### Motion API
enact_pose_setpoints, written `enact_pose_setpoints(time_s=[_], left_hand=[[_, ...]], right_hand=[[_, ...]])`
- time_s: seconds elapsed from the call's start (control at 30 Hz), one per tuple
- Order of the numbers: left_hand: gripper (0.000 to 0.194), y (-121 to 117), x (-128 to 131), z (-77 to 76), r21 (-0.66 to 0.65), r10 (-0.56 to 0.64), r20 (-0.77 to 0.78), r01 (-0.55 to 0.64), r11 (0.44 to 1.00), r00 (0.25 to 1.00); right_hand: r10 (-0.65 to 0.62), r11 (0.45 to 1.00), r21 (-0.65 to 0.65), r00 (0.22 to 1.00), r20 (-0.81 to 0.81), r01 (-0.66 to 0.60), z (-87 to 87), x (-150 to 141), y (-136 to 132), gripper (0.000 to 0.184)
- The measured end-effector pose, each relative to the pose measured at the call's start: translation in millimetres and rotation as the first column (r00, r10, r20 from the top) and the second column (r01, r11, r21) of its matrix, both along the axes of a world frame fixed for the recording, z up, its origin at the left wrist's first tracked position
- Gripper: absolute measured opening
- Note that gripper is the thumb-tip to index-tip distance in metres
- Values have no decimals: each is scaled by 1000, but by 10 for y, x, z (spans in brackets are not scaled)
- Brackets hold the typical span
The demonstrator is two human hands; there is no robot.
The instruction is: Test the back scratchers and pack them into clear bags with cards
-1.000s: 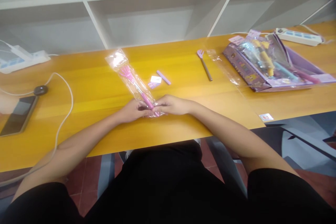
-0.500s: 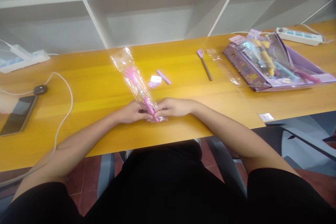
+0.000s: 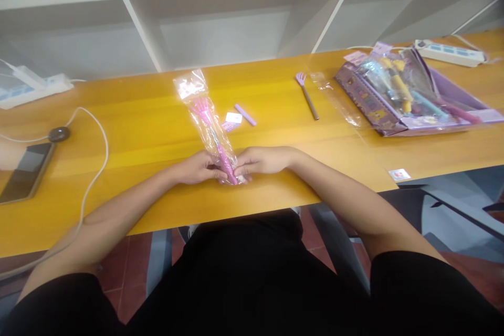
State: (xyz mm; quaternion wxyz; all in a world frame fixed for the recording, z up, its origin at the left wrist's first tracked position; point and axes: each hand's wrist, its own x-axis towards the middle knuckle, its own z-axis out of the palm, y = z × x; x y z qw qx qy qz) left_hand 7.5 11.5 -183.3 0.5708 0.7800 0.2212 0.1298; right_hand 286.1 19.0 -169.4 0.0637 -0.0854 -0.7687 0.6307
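Observation:
A pink back scratcher (image 3: 214,134) with a claw-shaped head lies inside a clear plastic bag (image 3: 191,85), its handle end toward me. My left hand (image 3: 200,168) grips the bagged handle from the left, thumb on top. From the right, my right hand (image 3: 255,161) pinches the same handle end through the plastic. The fingers underneath are partly hidden. Just beyond my hands are a small purple stick (image 3: 245,115) and a white and purple card (image 3: 233,121). Farther right lies another back scratcher (image 3: 307,95), unwrapped, with a purple claw and a metallic rod.
A purple display box (image 3: 374,100) holding several bagged items stands at the right, an empty clear bag (image 3: 338,102) beside it. Power strips (image 3: 451,53) lie along the back. At left are a phone (image 3: 27,172) and a white cable (image 3: 103,168). White shelving (image 3: 236,26) rises behind the table (image 3: 157,115).
The bag's top end has swung slightly to the right, so the back scratcher sits a little more upright in view. Both hands keep their hold in nearly the same place.

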Motion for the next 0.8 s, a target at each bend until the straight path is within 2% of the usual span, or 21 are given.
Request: enact_pose_setpoints(time_s=[0.3,0.47,0.63,0.8], left_hand=[[28,35,-19,-21,-12,-16,19,16,1000,1000],[28,27,-22,14,-45,32,15,-31,998,999],[45,33,-15,-7,-143,243,102,-227,963,965],[62,76,40,-85,-315,548,232,-471,824,803]], right_hand=[[17,1000,6,1000,-7,-17,-16,19,16,66],[7,1000,-1,1000,4,-7,1,32,8,68],[17,1000,1,999,52,-17,65,67,-2,70],[112,993,19,987,112,-114,105,74,-28,65]])
